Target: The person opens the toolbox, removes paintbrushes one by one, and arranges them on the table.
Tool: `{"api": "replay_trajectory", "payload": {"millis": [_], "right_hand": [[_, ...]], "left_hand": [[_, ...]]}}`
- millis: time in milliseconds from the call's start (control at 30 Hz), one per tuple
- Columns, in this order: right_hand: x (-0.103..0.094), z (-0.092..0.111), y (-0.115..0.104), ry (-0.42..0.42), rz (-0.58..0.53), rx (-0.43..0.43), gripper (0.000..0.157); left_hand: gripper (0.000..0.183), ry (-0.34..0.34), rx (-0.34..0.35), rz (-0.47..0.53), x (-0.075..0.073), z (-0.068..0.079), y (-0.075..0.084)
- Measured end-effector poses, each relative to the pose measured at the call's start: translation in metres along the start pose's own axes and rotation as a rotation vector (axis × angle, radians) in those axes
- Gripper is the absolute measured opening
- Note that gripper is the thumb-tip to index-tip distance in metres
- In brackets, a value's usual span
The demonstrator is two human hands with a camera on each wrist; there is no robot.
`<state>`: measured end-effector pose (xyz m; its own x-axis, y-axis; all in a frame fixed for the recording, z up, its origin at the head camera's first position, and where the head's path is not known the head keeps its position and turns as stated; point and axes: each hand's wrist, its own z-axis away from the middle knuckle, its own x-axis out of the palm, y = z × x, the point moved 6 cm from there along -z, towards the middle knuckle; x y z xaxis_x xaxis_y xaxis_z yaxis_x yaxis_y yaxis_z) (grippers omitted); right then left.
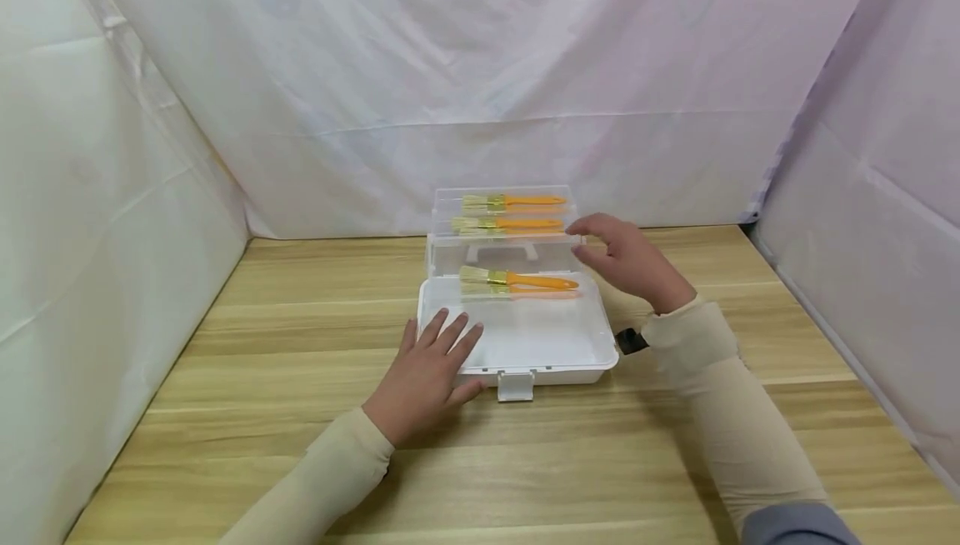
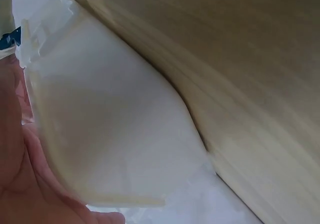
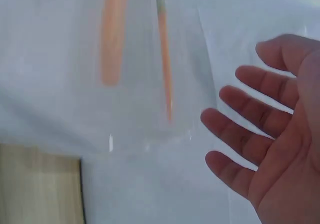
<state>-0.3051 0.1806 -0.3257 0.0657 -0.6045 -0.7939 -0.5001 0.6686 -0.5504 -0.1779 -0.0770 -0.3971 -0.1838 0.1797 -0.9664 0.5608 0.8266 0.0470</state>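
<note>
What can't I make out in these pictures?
1. Head view: the front-left corner of the white box, covered by the left hand.
2. Head view: the black piece by the right sleeve, too small to identify.
3. Right wrist view: the orange-handled brushes, their bristles cut off by the top edge.

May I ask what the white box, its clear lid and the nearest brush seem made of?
White box: probably plastic, smooth with a soft sheen. Clear lid: likely plastic, glossy and transparent. Nearest brush: orange handle, painted wood or plastic; gold ferrule, apparently metal by its shine; pale bristles, natural or synthetic unclear.
</note>
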Motion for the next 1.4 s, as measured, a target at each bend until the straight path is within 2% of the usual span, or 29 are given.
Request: {"api": "replay_trajectory", "payload": {"millis": [167,233,300,533,700,967,1400], "right_hand": [[0.015,-0.002,-0.032,-0.013,0.192,-0.234,0.031],[0.019,-0.003,-0.039,-0.002,0.249,-0.294,0.029],[0.023,-0.006,-0.042,-0.005,0.262,-0.319,0.028],[0.041,-0.013,-0.040,-0.117,0.270,-0.302,0.025],[0.056,-0.015,-0.035,-0.175,0.273,-0.322,0.025],[0.060,-0.018,-0.035,-0.185,0.262,-0.317,0.026],[0.069,-0.029,-0.024,-0.258,0.293,-0.257,0.027]], "left_hand": [[0.069,-0.019,-0.015,-0.015,0.004,-0.003,0.001],[0.068,-0.011,-0.012,-0.014,0.004,-0.004,0.002],[0.067,-0.008,-0.008,-0.018,0.004,-0.005,0.003],[0.070,-0.053,-0.013,-0.013,0.008,-0.007,0.003],[0.075,-0.060,-0.001,-0.031,0.009,-0.006,0.004],[0.080,-0.054,0.010,-0.033,0.008,-0.006,0.006],[0.081,-0.053,0.024,-0.035,0.008,-0.008,0.008]]}}
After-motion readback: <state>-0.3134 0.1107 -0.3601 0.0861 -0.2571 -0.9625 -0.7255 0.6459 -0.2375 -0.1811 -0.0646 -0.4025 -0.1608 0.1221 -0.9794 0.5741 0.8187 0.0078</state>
